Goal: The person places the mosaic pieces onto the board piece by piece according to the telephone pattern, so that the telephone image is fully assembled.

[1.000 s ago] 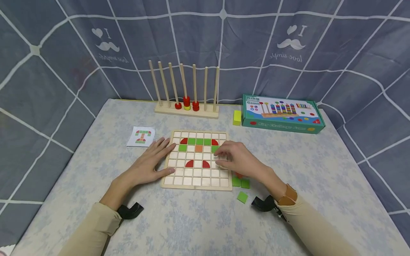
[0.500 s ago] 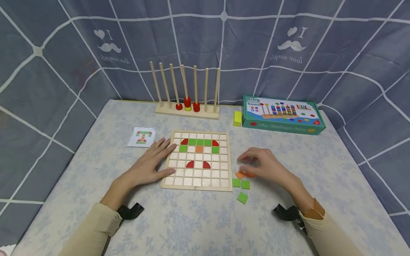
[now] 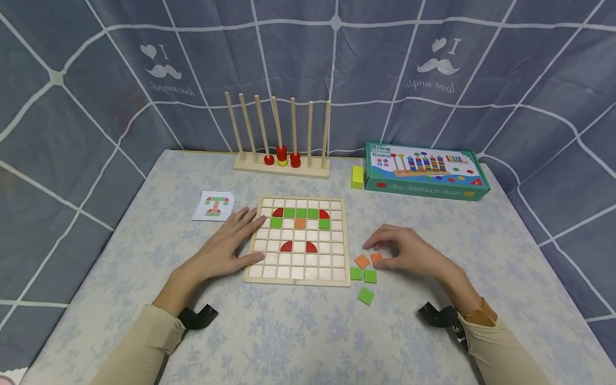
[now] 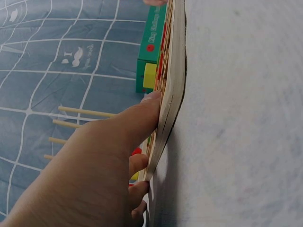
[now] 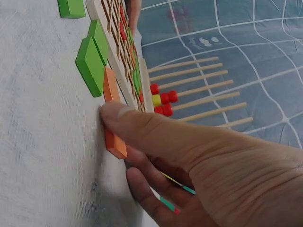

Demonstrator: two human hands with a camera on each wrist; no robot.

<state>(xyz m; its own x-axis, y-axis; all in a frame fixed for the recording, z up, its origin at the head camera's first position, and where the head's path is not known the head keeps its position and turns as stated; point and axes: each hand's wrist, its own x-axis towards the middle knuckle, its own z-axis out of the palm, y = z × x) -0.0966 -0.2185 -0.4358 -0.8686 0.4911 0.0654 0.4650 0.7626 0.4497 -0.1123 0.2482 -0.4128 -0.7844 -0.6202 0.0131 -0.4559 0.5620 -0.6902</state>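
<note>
A wooden grid board (image 3: 298,283) lies mid-table with red quarter-round pieces, green squares and one orange square in its cells. My left hand (image 3: 223,243) rests along its left edge, fingers spread, thumb on the near left part. Right of the board, my right hand (image 3: 406,251) pinches an orange square tile (image 3: 376,258) on the table, thumb at its near side and curled fingers beyond. In the right wrist view the thumb covers part of this orange tile (image 5: 116,145). Beside it lie a second orange tile (image 3: 362,261) and several green tiles (image 3: 366,295).
A pattern card (image 3: 214,206) lies left of the board. Behind stands a wooden peg rack (image 3: 281,168) with a few red and yellow rings. A yellow block (image 3: 356,177) and a green game box (image 3: 425,171) sit at the back right, before a grey-blue curtain (image 3: 308,64).
My right hand has drawn back from the board's right side to the loose tiles, and its thumb has come onto an orange one. My left hand keeps its place.
</note>
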